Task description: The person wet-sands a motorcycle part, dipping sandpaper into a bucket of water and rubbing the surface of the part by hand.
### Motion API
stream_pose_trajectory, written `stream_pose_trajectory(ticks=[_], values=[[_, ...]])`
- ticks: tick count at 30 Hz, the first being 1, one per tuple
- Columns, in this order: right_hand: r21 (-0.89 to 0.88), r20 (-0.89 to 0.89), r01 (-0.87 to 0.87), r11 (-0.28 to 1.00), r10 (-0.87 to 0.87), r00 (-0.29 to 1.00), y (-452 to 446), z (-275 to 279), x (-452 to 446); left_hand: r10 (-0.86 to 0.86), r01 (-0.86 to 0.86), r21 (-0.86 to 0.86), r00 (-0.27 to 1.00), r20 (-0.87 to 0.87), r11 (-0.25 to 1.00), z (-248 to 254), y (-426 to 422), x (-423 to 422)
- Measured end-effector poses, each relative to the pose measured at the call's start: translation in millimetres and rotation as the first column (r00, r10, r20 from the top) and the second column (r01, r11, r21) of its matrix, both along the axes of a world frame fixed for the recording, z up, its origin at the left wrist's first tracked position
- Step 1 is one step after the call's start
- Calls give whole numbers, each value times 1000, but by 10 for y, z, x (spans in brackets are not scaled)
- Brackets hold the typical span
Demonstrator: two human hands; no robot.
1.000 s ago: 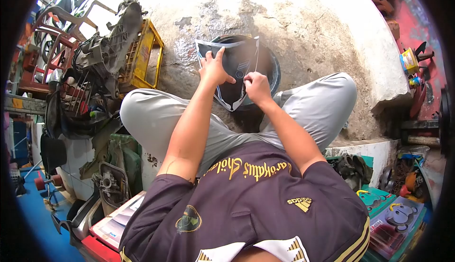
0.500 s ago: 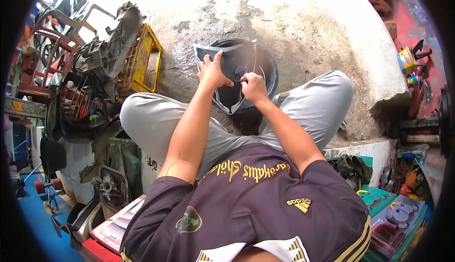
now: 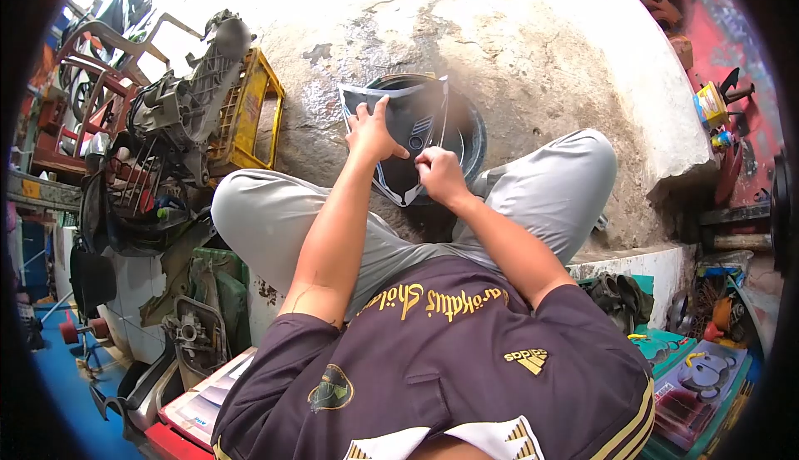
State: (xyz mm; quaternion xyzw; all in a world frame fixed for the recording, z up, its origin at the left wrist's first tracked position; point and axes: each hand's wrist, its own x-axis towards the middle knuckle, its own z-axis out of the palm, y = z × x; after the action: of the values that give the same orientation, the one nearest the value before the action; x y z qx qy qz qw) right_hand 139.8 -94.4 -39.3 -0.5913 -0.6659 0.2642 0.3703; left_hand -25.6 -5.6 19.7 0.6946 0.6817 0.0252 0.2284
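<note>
A dark, roughly triangular panel with white edging (image 3: 391, 119), resembling a motorcycle body panel, is tilted over a round dark tub (image 3: 478, 140) between my knees. A small ring and pale stripes show on the panel's face. My left hand (image 3: 373, 134) lies on the panel's left part, fingers spread and thumb pointing toward the middle. Close beside that thumb, my right hand (image 3: 441, 174) is closed in a pinch against the panel's surface. Whatever its fingertips may hold is hidden.
To the left stands a yellow crate (image 3: 250, 111) next to a grey engine casing (image 3: 187, 98). A red plastic chair (image 3: 100, 86) is behind them. Wet concrete floor (image 3: 333, 52) spreads ahead. At lower right lie a green case (image 3: 662, 345) and a printed box (image 3: 699, 389).
My right hand has shifted slightly left and down across the panel. The panel sits a little lower, while my left hand keeps nearly the same spread on it.
</note>
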Motion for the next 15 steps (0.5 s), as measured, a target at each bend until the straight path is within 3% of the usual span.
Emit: stream_pose_trajectory(ticks=[3,5,10,12,14,15], values=[[-43,-31,-27,999,26,999,66,-17,48,10,-10,2,1000,-4,1000,24,5,11],[125,-18,57,991,-55,998,238,-121,114,8,-8,-7,1000,-10,1000,24,7,5],[85,-18,80,993,-79,997,142,-67,70,4,-4,-2,1000,-5,1000,10,10,1],[-10,-43,-32,999,32,999,-9,-69,33,-6,5,-1,1000,-3,1000,0,23,-2],[-11,-49,-28,1000,27,998,8,-87,47,8,-8,2,1000,-4,1000,10,18,2],[72,-53,12,997,-8,999,76,-87,52,6,-6,2,1000,-4,1000,2,14,3]])
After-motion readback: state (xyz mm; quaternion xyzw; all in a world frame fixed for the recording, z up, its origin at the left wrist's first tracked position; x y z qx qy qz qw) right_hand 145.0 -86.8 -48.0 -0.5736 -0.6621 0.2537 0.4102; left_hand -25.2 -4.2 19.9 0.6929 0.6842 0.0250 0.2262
